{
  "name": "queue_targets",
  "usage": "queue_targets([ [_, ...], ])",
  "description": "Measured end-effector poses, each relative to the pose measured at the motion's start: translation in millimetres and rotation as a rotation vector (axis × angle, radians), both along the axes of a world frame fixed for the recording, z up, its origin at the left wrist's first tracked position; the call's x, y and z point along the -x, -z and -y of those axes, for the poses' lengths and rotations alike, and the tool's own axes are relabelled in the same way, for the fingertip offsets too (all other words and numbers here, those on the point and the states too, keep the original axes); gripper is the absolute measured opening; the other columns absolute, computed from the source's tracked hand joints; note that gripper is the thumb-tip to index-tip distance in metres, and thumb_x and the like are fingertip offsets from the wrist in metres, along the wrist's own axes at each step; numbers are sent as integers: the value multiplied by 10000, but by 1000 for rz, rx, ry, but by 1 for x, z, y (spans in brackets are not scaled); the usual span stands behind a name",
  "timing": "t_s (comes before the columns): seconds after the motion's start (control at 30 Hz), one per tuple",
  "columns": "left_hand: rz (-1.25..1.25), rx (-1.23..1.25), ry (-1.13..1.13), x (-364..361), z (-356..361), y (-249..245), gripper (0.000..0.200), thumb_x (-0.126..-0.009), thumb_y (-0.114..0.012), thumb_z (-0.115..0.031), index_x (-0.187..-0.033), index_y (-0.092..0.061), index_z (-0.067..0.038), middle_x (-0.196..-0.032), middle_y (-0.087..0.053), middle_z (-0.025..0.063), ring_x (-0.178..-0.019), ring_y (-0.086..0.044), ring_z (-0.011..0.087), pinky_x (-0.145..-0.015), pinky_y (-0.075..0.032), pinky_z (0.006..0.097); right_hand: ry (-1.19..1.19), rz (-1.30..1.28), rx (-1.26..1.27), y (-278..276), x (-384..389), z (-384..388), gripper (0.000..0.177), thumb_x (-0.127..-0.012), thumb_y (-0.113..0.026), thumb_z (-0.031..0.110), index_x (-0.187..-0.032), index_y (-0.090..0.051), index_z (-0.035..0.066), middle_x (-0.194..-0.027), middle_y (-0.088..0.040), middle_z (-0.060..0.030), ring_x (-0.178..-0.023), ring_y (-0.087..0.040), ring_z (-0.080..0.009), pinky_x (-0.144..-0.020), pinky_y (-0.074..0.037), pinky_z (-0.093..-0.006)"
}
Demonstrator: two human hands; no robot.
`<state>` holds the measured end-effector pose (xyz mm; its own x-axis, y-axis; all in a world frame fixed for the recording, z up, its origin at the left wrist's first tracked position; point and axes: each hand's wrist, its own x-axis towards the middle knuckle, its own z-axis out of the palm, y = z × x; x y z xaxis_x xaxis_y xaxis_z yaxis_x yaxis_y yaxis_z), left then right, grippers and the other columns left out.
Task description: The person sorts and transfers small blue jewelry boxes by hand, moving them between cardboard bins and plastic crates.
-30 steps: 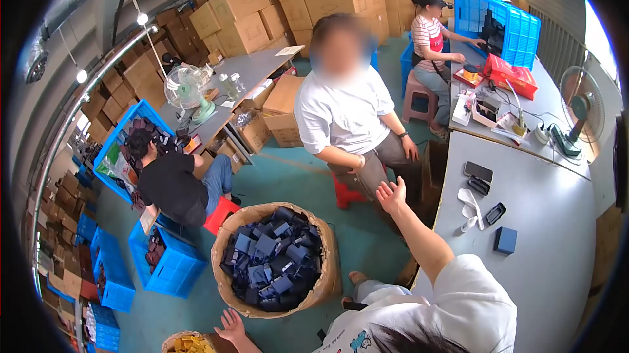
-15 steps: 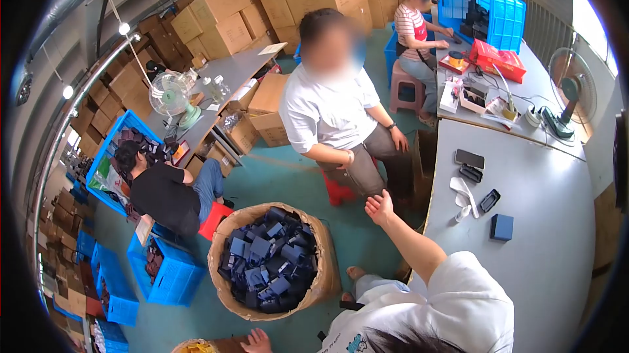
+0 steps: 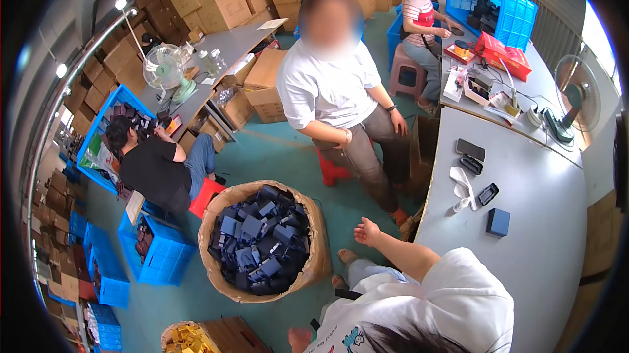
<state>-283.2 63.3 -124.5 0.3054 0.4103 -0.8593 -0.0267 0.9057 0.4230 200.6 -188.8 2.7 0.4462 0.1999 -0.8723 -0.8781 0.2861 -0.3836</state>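
Note:
My right hand (image 3: 367, 232) is held out palm up, with fingers apart and nothing in it, in front of a seated person in a white shirt (image 3: 327, 91). Low in the view, my left hand (image 3: 300, 340) is cut off by the bottom edge, and blur hides how its fingers lie. Left of my right hand stands a big round-topped carton (image 3: 321, 254), filled with small dark blue boxes (image 3: 251, 227). Near my left hand is another carton with yellow pieces (image 3: 187, 340). Neither hand touches these cartons.
At right, a grey table (image 3: 537, 189) bears a phone (image 3: 470, 150), black trays (image 3: 488, 194), a white strap (image 3: 462, 189) and a blue box (image 3: 498, 222). Two other people sit working, at far left and back right. Blue crates (image 3: 157, 248) line the left floor.
My right hand has dropped lower and a little left, away from the seated person's knee. My left hand has moved right, towards my body. The view has shifted slightly.

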Motion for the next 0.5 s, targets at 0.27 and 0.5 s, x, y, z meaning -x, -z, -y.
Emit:
queue_targets([
  [0.27, -183, -63, 248, -10, 29, -25, 396, -857, -484, -380, -1106, -495, -71, -985, -564, 125, -866, -546, 289, -777, -448, 421, -65, -29, -13, 8, 11, -2, 398, -889, -455, 407, -1073, -513, 60, -866, -587, -88, -743, -551, -219, -717, -477, -390],
  [0.5, -1215, -1049, -312, 88, 28, -143, 603, -802, -627, -303, -1238, -427, 63, -1208, -511, 235, -1110, -500, 355, -953, -382, 410, -303, -105, -104, 44, -3, -5, 435, -845, -503, 480, -915, -561, 55, -900, -577, -54, -773, -541, -195, -689, -479, -326],
])
